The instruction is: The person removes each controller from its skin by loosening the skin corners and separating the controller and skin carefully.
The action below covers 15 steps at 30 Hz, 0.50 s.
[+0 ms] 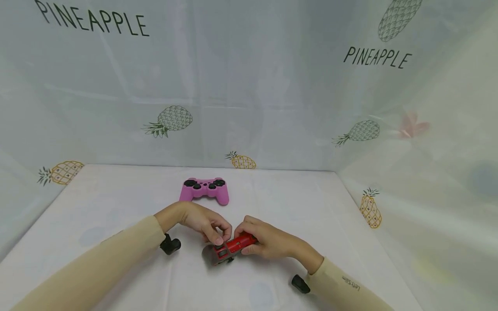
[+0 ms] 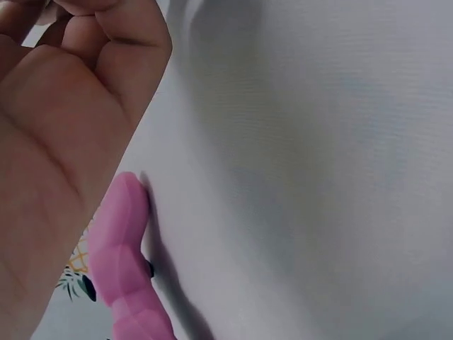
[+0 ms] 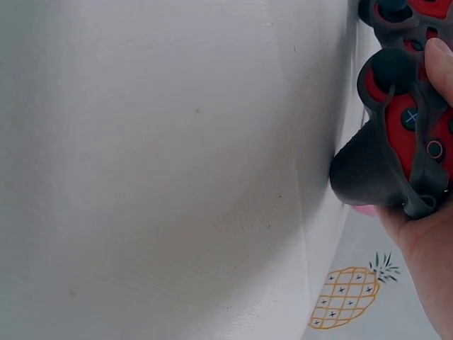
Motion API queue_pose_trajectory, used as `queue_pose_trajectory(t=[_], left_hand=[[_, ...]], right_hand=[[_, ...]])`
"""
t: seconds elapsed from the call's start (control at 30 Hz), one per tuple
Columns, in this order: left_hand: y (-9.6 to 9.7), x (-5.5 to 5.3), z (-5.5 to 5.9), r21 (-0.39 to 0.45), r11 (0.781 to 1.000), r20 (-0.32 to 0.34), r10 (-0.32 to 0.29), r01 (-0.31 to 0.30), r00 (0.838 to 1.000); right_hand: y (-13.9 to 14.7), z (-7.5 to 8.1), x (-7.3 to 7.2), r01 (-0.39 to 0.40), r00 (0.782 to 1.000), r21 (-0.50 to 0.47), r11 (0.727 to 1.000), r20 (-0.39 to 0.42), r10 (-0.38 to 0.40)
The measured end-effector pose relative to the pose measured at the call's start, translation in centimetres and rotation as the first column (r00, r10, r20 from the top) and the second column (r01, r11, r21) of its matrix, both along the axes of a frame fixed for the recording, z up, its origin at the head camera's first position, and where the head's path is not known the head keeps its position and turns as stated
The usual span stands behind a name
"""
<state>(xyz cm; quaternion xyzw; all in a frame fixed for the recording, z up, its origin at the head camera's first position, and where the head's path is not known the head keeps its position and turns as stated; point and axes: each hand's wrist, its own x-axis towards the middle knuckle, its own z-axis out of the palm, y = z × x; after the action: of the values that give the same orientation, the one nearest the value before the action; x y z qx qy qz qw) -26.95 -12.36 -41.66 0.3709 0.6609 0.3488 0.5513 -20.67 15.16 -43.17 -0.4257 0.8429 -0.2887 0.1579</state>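
Note:
A red game controller (image 1: 236,243) with a dark silicone cover (image 1: 209,255) is held just above the white table. My right hand (image 1: 269,239) grips the controller's right end, thumb on the near side. From the left, my left hand (image 1: 199,219) bends over it and pinches the cover's edge between thumb and fingers. Seen from the right wrist, the cover (image 3: 364,170) wraps one handle and its straps cross the red face around the sticks and buttons. The left wrist view shows curled fingers, but what they hold is hidden there.
A pink game controller (image 1: 206,191) lies on the table (image 1: 295,194) beyond my left hand. Behind the table hangs a pale sheet (image 1: 264,86) printed with pineapples. Small black devices (image 1: 170,244) are worn at both wrists.

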Motion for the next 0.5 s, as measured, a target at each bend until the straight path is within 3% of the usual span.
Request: queue_pose_trajectory(t=[0.2, 0.4, 0.5], left_hand=[[0.4, -0.2, 0.3, -0.014, 1.000, 0.015, -0.019, 0.019, 1.000], [0.3, 0.0, 0.6, 0.036, 0.999, -0.091, 0.002, 0.001, 0.996], [0.2, 0.4, 1.2, 0.013, 1.000, -0.142, 0.028, -0.027, 0.989]], right_hand=[[0.0, 0.0, 0.1, 0.001, 1.000, -0.006, 1.000, 0.003, -0.001], [0.2, -0.4, -0.1, -0.012, 1.000, -0.016, 1.000, -0.019, 0.012], [0.2, -0.5, -0.1, -0.015, 1.000, -0.020, 1.000, -0.026, 0.015]])
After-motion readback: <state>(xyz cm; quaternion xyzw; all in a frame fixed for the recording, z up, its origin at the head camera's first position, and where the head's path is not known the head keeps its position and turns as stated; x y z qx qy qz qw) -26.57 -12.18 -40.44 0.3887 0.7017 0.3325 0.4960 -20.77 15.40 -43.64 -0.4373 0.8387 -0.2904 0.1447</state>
